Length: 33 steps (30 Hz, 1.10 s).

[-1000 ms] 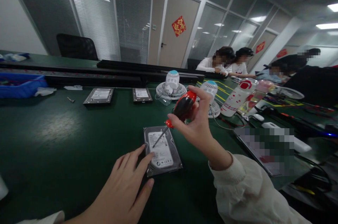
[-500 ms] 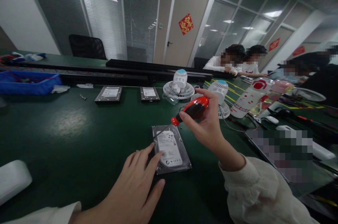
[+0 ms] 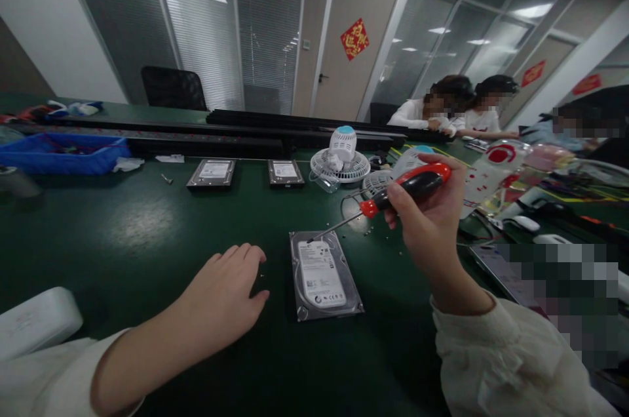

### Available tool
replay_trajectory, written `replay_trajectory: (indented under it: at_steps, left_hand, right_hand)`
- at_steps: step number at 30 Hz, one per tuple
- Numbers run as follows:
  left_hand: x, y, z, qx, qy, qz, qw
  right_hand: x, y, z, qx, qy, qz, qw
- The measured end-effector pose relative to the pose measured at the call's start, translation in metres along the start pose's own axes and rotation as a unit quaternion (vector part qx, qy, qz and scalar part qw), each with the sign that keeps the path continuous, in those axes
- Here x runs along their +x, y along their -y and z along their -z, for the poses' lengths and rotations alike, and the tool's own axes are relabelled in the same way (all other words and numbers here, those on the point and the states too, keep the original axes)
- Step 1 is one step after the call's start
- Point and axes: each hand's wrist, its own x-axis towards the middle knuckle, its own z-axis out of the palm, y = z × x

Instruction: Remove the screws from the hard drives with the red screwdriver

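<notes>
A hard drive (image 3: 322, 273) with a white label lies flat on the green table in front of me. My right hand (image 3: 432, 207) is closed round the red and black handle of a screwdriver (image 3: 415, 186). Its shaft slants down to the left, and the tip is over the upper part of the label; whether it touches I cannot tell. My left hand (image 3: 228, 289) rests low over the table, left of the drive and apart from it. Its fingers are bent, with the thumb held away, and nothing shows in them. A tiny screw (image 3: 262, 275) lies by its fingertips.
Two more hard drives, one larger (image 3: 212, 173) and one smaller (image 3: 285, 172), lie farther back. Small fans (image 3: 340, 158), a bottle (image 3: 484, 174) and a tablet-like device (image 3: 511, 286) are rightward. A blue bin (image 3: 63, 153) stands left. Several tiny screws lie beyond the drive. People sit far right.
My left hand has come off the drive and moved left onto the table. My right hand has moved right with the screwdriver, its tip leaving the drive's left edge. The view has shifted slightly.
</notes>
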Motion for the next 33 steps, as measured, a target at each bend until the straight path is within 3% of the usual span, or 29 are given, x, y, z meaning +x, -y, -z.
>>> replay_trajectory:
  at_steps: [6, 11, 19, 27, 33]
  left_hand:
    - [0.003, 0.0, 0.002, -0.005, 0.003, -0.019, 1.0]
    - [0.006, 0.011, -0.002, -0.054, -0.017, -0.043, 0.997]
    - [0.016, 0.023, -0.001, -0.064, 0.05, -0.047, 0.996]
    - [0.016, 0.008, -0.007, -0.038, 0.026, -0.089, 0.995]
    - [0.018, 0.001, -0.011, -0.093, -0.015, -0.108, 0.99]
  right_hand:
    - [0.003, -0.015, 0.013, 0.095, -0.053, -0.069, 0.992]
    - [0.006, -0.03, 0.021, 0.134, -0.076, -0.112, 0.982]
    - [0.011, -0.044, 0.03, 0.173, -0.121, -0.117, 0.97]
    - [0.005, -0.042, 0.029, 0.182, -0.098, -0.129, 0.97]
    - [0.003, -0.04, 0.026, 0.182, -0.08, -0.135, 0.971]
